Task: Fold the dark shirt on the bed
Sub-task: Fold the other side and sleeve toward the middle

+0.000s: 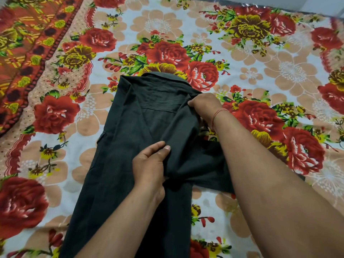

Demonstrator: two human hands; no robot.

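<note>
The shirt point(130, 146) lies flat along the middle of the bed point(290, 75). Its collar point(163, 76) points away from the person and its tail runs toward the near edge, over a flowered sheet point(61, 112). It looks like thin woven cloth: light, limp and quick to crease, with no stiffness except perhaps at the collar and the seams. It should not slip much on the sheet, but a loose layer will likely drag and bunch if pulled from one point only. The best places to hold it are probably the shoulder seam beside the collar and a second point lower on the same edge, so the panel turns over as one straight line. The left side already shows a straight edge, while the sleeve point(210, 172) spreads out to the right under the forearm. The right hand point(203, 105), with a red thread point(216, 114) round its wrist, is closed on the cloth at the shoulder just beside the collar; its fingertips are tucked into the fabric and mostly hidden. The left hand point(149, 164) sits near mid-body and pinches a raised ridge of cloth between thumb and curled fingers. Creases fan out from that pinch toward the sleeve. Both hands hold only the shirt.
</note>
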